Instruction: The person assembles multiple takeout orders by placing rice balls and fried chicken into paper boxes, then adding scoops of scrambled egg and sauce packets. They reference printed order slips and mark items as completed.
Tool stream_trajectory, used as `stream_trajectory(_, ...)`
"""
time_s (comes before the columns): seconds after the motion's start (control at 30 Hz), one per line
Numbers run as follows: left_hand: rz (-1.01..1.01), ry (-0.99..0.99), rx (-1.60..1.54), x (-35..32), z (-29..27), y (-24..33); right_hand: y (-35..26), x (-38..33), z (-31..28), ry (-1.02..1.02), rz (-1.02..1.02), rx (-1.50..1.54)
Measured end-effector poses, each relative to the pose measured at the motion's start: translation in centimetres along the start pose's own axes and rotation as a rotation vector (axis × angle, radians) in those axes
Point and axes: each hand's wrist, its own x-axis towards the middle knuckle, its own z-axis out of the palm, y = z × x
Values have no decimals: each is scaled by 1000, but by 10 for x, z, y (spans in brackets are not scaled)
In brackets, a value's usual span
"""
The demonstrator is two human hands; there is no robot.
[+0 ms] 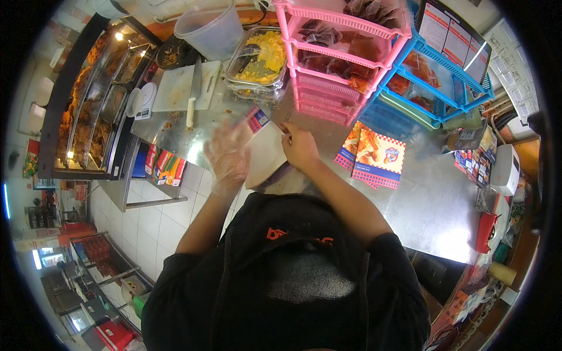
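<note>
A white paper food packet [266, 153] with a purple and red printed end is in front of me at the counter's edge. My right hand [300, 145], bare, has its fingers closed on the packet's right edge. My left hand [229, 157], in a clear plastic glove, is at the packet's left side. Its fingers look stretched out and apart, though motion blurs them; whether they touch the paper I cannot make out. To the right lie several flat printed packets [379, 157], overlapping, with a food picture and checkered borders.
A knife [195, 88] rests on a white cutting board [170, 88], beside a scale [142, 102]. Behind are a tray of yellow food [257, 58], a clear bucket [208, 29], pink racks [325, 96] and blue racks [410, 108]. At left stands a heated display case [96, 99].
</note>
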Motion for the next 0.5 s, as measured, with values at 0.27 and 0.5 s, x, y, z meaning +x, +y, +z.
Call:
stream_trajectory(0.27, -935, -546, -1346, -74, 84, -51, 45, 15, 4, -153, 251, 407)
stream_trajectory(0.5, -995, -508, -1171, -79, 112, -48, 47, -39, -87, 239, 492, -851)
